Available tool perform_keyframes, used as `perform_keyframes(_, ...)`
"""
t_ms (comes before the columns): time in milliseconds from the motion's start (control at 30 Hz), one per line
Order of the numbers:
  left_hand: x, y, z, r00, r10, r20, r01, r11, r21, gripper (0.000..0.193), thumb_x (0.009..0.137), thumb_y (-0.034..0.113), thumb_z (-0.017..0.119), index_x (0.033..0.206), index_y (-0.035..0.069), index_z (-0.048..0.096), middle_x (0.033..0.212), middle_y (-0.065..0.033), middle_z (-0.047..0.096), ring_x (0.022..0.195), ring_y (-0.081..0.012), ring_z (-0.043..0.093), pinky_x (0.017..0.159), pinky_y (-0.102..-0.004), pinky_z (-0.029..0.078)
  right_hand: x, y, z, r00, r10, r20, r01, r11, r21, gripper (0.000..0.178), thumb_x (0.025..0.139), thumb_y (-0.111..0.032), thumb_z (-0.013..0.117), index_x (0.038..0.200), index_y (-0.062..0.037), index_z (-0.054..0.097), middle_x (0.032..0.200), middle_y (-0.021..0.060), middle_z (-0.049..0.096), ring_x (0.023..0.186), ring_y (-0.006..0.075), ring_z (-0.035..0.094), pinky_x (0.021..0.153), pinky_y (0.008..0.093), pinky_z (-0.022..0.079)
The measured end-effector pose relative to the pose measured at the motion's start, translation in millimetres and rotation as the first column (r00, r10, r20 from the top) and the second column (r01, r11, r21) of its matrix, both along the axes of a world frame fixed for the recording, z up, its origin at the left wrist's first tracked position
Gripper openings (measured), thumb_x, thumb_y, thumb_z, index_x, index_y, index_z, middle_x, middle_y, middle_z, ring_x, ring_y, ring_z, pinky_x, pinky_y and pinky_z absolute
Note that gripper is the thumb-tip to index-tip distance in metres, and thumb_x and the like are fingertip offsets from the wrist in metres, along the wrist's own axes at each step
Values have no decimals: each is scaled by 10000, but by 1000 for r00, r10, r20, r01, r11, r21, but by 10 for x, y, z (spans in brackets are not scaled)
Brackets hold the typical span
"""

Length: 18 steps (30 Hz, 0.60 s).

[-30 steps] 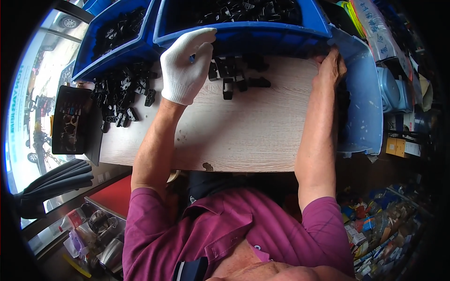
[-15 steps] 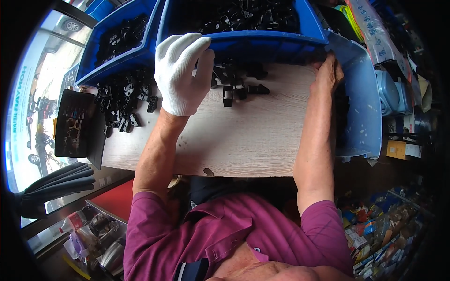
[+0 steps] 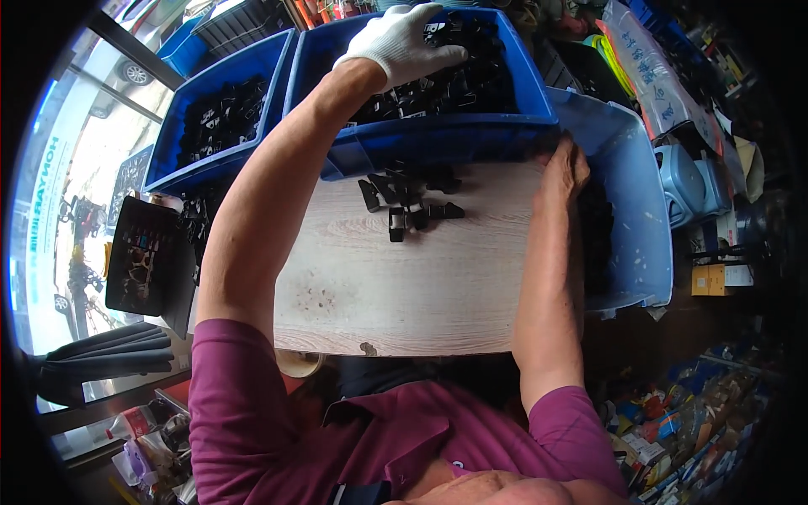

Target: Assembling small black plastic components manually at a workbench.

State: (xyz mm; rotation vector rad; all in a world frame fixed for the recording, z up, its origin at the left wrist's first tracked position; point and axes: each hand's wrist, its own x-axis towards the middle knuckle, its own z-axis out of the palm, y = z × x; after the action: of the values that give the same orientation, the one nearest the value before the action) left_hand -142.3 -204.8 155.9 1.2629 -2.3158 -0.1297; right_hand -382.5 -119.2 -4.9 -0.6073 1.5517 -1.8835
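white-gloved, the left hand (image 3: 394, 46) is held with thumb and fingers wide over black parts (image 3: 484, 80) in a blue bin (image 3: 454, 128), seemingly placed for easy reach; the right hand's (image 3: 567, 168) grip cannot be told.

The left arm (image 3: 252, 202) reaches far forward, slanting inward to the right. At its end the left hand (image 3: 400, 44), gloved in white, shows its back, the thumb spread well apart from the fingers. The right arm (image 3: 547, 278) extends forward almost straight and less far. The right hand (image 3: 567, 167) is bare; its fingers are dim and blurred, so their grip is unclear.
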Motion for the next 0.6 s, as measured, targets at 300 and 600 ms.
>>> perform_keyframes(300,-419,-599,-464,867,200,457,-170,980,-106,817,810,785,624,1496,363,488,1436,-134,555,1253,-383,615,951,-514,575,45,7,3,999,-30,-38,30,999,19,332,980,-342,648,1064,-28,716,881,28,676,673,115,562,624,272,494)
perform_keyframes(600,-225,-530,-492,777,112,619,-234,965,118,704,838,525,709,1475,280,533,1411,-107,615,1264,-314,623,1026,-475,541,-37,-70,-120,1000,-28,-8,28,999,-27,307,975,-326,659,1029,-28,713,835,29,661,646,120,550,623,281,511)
